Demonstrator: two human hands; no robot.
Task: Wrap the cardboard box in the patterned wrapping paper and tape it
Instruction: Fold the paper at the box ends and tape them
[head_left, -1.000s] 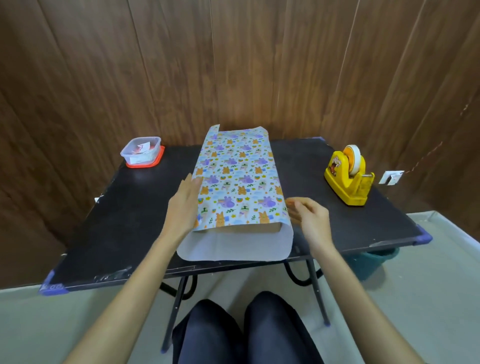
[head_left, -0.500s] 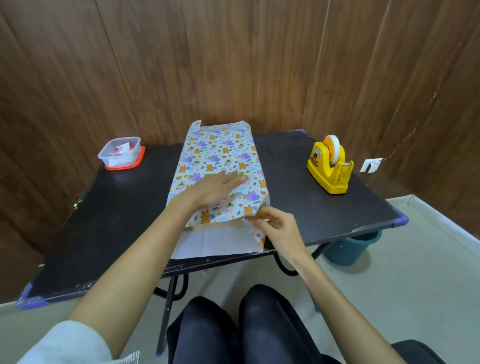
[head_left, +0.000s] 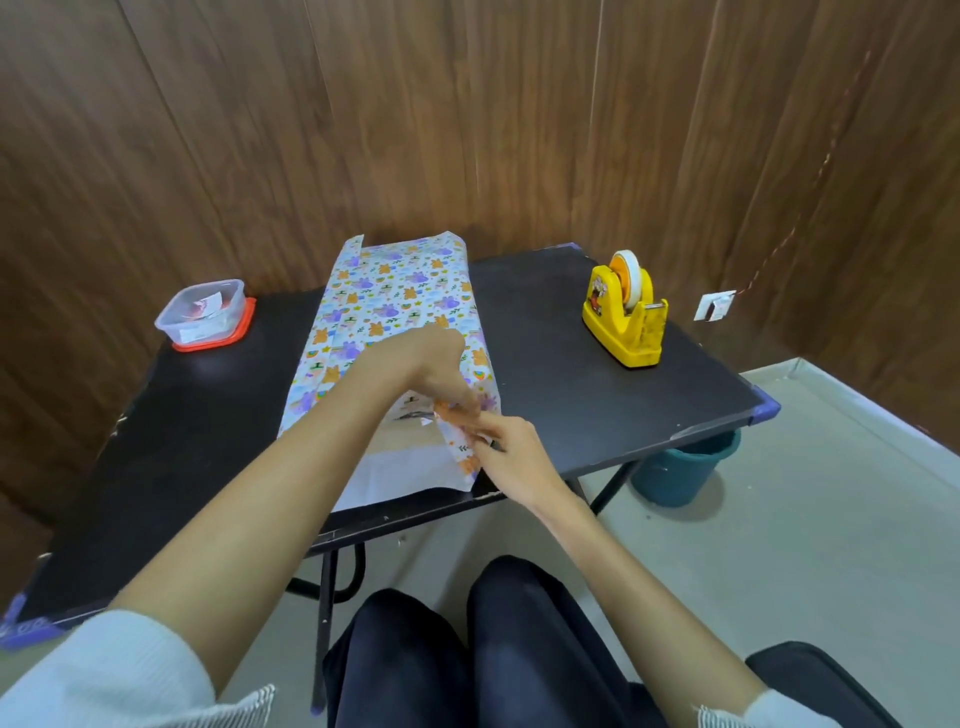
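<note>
The patterned wrapping paper (head_left: 395, 304) lies folded over the cardboard box in the middle of the black table (head_left: 571, 374). Only a brown sliver of the box (head_left: 408, 439) shows at the open near end, with the paper's white inside spread below it. My left hand (head_left: 434, 366) reaches across the top of the package, its fingers bent down on the near right corner. My right hand (head_left: 511, 449) pinches the paper's right side flap at that corner and folds it inward. A yellow tape dispenser (head_left: 626, 314) with a roll of tape stands on the table's right.
A clear plastic container (head_left: 205, 314) on a red lid sits at the table's far left. A teal bucket (head_left: 685, 467) stands on the floor under the table's right corner. A wooden wall runs close behind the table. My knees are below the table's near edge.
My left hand has moved from the package's left edge across its top to the near right corner. My right hand has taken hold of the right side flap and folded it inward.
</note>
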